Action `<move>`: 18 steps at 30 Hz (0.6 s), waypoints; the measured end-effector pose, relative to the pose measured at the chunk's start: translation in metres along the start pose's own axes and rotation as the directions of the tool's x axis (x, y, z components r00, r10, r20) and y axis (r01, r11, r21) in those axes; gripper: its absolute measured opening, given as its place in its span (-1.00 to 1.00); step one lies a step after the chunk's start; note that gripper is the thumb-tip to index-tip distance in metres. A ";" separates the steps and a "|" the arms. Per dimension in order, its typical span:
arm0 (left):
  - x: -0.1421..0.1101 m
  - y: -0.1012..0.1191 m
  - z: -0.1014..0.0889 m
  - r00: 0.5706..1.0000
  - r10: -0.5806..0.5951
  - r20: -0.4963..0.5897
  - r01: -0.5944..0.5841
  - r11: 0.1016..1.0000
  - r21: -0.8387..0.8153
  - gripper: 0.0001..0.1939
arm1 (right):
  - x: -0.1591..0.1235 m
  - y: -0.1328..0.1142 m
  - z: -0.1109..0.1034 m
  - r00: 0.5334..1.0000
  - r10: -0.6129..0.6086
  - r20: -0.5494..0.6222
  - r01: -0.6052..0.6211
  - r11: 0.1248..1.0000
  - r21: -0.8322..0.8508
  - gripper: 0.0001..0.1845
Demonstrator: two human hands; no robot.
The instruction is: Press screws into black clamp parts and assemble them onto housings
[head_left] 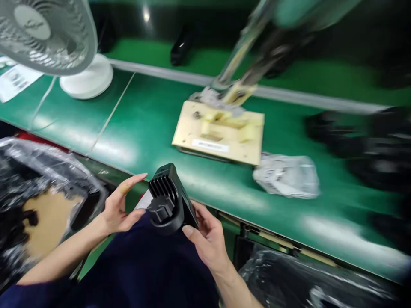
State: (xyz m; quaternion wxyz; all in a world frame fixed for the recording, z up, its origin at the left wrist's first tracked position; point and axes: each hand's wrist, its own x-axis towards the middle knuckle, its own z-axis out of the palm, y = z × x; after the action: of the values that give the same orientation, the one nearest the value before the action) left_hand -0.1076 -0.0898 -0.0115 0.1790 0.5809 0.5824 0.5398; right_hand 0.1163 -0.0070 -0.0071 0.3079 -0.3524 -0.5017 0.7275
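Observation:
A black finned plastic part (pixel 168 200) is held above my lap at the near edge of the green bench (pixel 144 124). My right hand (pixel 207 239) grips it from below and behind, thumb along its lower edge. On the part's left side rests my left hand (pixel 120 205), fingers stretched out, thumb and fingertips touching it. A white label shows under the part.
A wooden jig board (pixel 221 132) with yellow blocks lies mid-bench under a blurred press arm (pixel 244 47). Beside it lies a crumpled plastic bag (pixel 287 176). A white fan (pixel 58 38) stands at back left. Plastic-lined bins (pixel 41 192) flank my lap. Blurred black parts (pixel 369 145) sit at right.

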 end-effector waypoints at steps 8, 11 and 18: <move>0.021 -0.029 0.009 0.995 0.088 -0.055 -0.085 0.995 0.047 -0.53 | -0.015 -0.036 -0.100 0.803 -0.318 -0.504 0.212 0.943 -0.257 -0.46; 0.026 -0.042 0.011 0.995 0.090 -0.054 -0.080 0.983 0.163 -0.61 | -0.003 -0.063 -0.136 0.642 -0.396 -0.657 0.192 0.912 -0.362 -0.44; 0.027 -0.068 0.015 0.993 0.116 -0.032 -0.093 0.906 0.412 -0.68 | 0.053 -0.129 -0.196 0.614 -0.281 -0.738 0.089 0.953 -0.288 -0.52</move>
State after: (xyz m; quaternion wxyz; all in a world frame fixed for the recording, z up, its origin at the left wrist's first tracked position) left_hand -0.1349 -0.0420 -0.0624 0.0078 0.6205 0.6554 0.4305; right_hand 0.2602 0.1758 0.0558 0.5246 -0.6071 -0.4338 0.4099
